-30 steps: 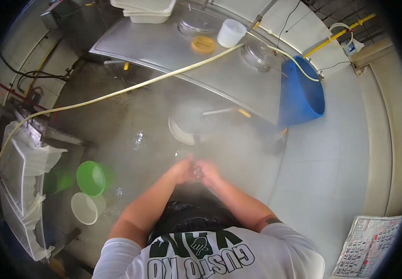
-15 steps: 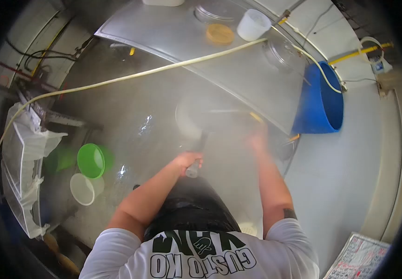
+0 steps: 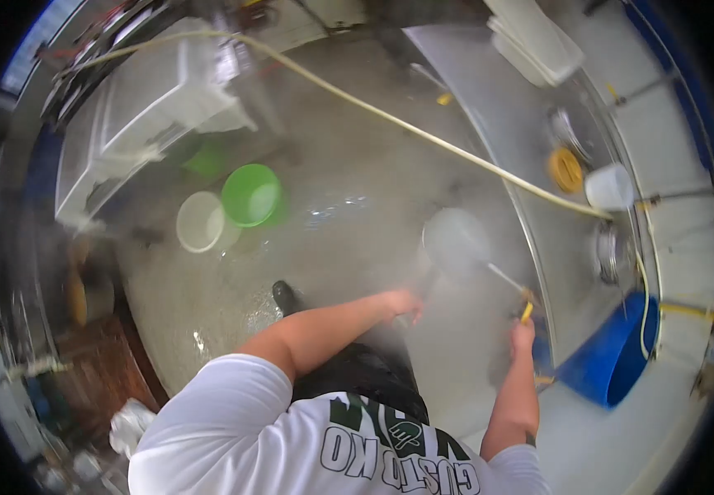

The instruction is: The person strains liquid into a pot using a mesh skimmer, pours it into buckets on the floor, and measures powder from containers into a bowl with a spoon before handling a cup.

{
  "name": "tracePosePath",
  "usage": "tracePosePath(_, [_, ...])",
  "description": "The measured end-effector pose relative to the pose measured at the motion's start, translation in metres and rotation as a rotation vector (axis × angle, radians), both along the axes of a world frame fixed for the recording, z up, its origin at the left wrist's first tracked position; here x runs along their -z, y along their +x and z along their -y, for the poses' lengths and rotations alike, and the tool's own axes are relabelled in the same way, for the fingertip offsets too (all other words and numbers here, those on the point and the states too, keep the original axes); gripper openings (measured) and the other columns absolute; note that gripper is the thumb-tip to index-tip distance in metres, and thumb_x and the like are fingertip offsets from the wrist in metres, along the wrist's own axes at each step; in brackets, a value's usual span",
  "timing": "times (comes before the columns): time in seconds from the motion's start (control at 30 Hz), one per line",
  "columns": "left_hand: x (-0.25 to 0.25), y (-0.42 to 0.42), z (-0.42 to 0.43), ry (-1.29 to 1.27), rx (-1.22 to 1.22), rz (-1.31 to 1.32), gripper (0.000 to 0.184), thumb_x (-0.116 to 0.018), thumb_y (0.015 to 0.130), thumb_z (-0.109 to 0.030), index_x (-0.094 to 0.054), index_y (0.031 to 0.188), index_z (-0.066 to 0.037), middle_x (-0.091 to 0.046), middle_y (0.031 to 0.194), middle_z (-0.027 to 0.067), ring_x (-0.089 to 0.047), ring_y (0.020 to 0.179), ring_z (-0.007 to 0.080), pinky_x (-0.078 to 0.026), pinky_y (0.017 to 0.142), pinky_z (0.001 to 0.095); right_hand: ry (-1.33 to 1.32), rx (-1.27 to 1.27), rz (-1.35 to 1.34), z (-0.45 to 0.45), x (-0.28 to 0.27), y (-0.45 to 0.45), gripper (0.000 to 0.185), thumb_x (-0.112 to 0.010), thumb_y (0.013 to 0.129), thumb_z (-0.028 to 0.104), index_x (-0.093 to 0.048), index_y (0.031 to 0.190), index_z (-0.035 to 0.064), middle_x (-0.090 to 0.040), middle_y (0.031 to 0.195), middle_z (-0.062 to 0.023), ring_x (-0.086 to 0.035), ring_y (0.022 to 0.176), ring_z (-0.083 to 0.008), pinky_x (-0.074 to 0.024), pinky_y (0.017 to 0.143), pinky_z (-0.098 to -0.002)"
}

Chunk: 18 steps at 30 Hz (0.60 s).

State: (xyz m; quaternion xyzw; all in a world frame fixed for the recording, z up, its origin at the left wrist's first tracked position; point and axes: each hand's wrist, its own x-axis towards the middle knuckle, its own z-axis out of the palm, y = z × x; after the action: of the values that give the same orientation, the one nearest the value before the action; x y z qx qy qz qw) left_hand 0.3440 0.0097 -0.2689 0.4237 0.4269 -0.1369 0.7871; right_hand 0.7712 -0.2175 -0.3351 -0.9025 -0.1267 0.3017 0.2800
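My left hand [image 3: 405, 305] is closed around the handle of a round pan [image 3: 456, 241], held out over the floor. Mist and motion blur soften the pan's outline, and most of its handle is hidden. In my right hand [image 3: 522, 334] is a spray gun [image 3: 527, 312] with a yellow part, its thin metal wand pointing at the pan. A misty haze hangs around the pan and both hands.
A metal counter [image 3: 551, 256] on the right bears a white bucket [image 3: 609, 188] and a yellow lid [image 3: 565, 170]. A blue barrel [image 3: 592, 363] stands beside it. A pale hose [image 3: 423, 132] crosses the view. A green bucket [image 3: 251, 195] and a white bucket [image 3: 200, 223] are on the wet floor.
My view has turned to the left, so the counter and barrel sit farther right. The pan and wand show more clearly through the mist. Both hands keep their holds.
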Motion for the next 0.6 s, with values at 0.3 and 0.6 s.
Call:
tracePosePath(0.3, [-0.012, -0.236, -0.01, -0.03, -0.208, -0.122, 0.026, -0.071, 0.096, -0.027, -0.068, 0.098, -0.001, -0.068, 0.08, 0.0054, -0.064, 0.065, 0.0158, -0.053, 0.062, 0.0335, -0.044, 0.244, -0.288, -0.024, 0.023, -0.133, 0.034, -0.058, 0.094, 0.012, -0.053, 0.126, 0.0063, -0.06, 0.087, -0.0092, -0.061, 0.061, -0.0202, -0.0491, 0.049, -0.0344])
tracePosePath(0.6, [-0.059, -0.504, 0.124, -0.117, -1.056, -0.205, 0.016, -0.063, 0.102, -0.023, -0.061, 0.102, -0.007, -0.064, 0.076, 0.0032, -0.063, 0.062, 0.015, -0.054, 0.056, 0.034, -0.417, -0.838, -0.412, -0.149, -0.009, -0.3, 0.036, -0.068, 0.094, 0.026, -0.06, 0.12, 0.0031, -0.065, 0.095, -0.0097, -0.067, 0.069, -0.0202, -0.0529, 0.054, -0.0329])
